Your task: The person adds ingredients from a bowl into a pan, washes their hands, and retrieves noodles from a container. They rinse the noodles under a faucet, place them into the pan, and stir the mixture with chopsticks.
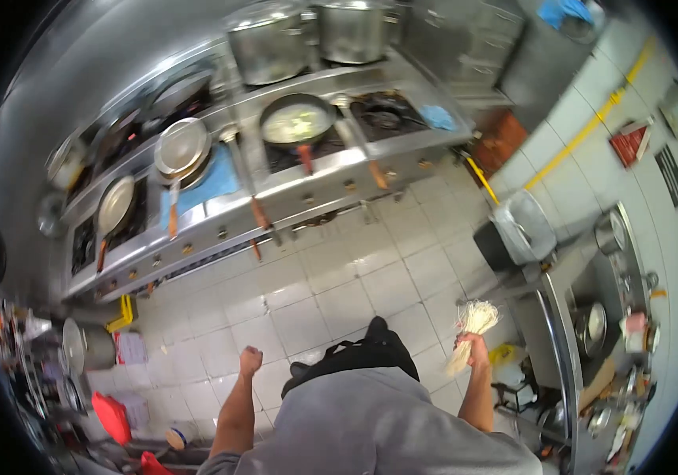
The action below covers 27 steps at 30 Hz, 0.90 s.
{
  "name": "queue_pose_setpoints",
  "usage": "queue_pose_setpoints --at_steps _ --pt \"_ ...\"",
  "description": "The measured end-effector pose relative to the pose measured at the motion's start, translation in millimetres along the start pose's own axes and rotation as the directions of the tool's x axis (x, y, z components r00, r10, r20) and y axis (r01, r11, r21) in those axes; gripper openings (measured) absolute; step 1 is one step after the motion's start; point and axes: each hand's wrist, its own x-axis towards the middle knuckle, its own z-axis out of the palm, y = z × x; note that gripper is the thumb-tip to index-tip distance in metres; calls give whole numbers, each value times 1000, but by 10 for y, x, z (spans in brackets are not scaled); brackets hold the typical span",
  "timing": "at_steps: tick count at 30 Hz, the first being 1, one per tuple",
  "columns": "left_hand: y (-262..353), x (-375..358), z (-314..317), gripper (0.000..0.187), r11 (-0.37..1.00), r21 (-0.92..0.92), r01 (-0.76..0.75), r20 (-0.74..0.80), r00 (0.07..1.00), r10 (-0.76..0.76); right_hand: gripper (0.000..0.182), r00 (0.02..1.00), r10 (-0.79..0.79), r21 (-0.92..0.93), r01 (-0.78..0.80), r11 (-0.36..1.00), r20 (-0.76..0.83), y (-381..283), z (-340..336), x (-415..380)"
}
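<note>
Head camera view: ahead of us runs the long steel stove (pixel 402 148), with two tall pots (pixel 268 49) at its back. Right of it stands the lined bin (pixel 530 226). On a front burner sits a dark pan (pixel 301 100) of pale food. Our bundle of thin, pale strands (pixel 478 318) is well apart from the stove, grasped around its middle by our right hand (pixel 474 347). Our left hand (pixel 251 361) is clenched above the floor tiles (pixel 284 285).

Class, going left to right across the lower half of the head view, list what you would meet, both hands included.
Large metal pot, left hand, black shoe tip, right hand gripping a bundle of pale noodles, metal pot on the right.
</note>
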Motion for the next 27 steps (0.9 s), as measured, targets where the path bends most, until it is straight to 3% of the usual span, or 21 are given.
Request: queue_pose_setpoints --at_steps 4,6,7,9,12,13,16,19,20,22,24,26,27 --pt "1778 682 428 27 960 -40 -277 122 952 279 39 980 -121 241 158 958 -160 159 -1060 -145" --pt "2499 1162 980 25 891 -117 -439 218 864 454 32 963 -149 329 219 919 -224 242 -1464 -266" --pt "2972 1261 1218 24 855 -167 -491 281 808 518 34 925 -154 334 276 901 -347 153 -1477 -472" --pt "3909 1107 1554 17 779 -241 -579 367 689 625 40 872 -156 272 308 912 -464 63 -1679 -757" --pt "4936 820 2080 14 707 -250 -661 476 552 685 46 784 -169 352 446 823 -598 36 -1922 -1055" --pt "5127 1169 2207 12 656 -221 -722 486 502 716 53 767 -182 352 474 807 -616 158 -1741 -637" --pt "5563 928 2509 10 681 -166 -713 614 465 637 54 700 -147 371 531 761 -699 251 -1788 -868" --pt "5894 655 2783 10 662 -254 -705 623 404 670 53 648 -75 418 571 706 -758 185 -1848 -1181" --pt "6062 844 3015 10 627 -280 -727 576 395 716 52 642 -76 427 589 686 -763 226 -1941 -841" --pt "6395 551 3131 11 571 -333 -751 526 355 773 50 577 -82 392 644 657 -812 142 -2122 -1047" --pt "6883 197 3328 12 501 -432 -750 459 295 838 50 544 -24 407 657 635 -839 43 -2376 -1240" --pt "7514 -244 3510 13 457 -499 -736 426 250 869 52 442 -77 307 727 614 -894 -245 -2482 -1453" --pt "7888 -162 3770 14 438 -517 -736 404 242 882 52 418 -96 279 744 607 -903 -281 -2587 -1070"
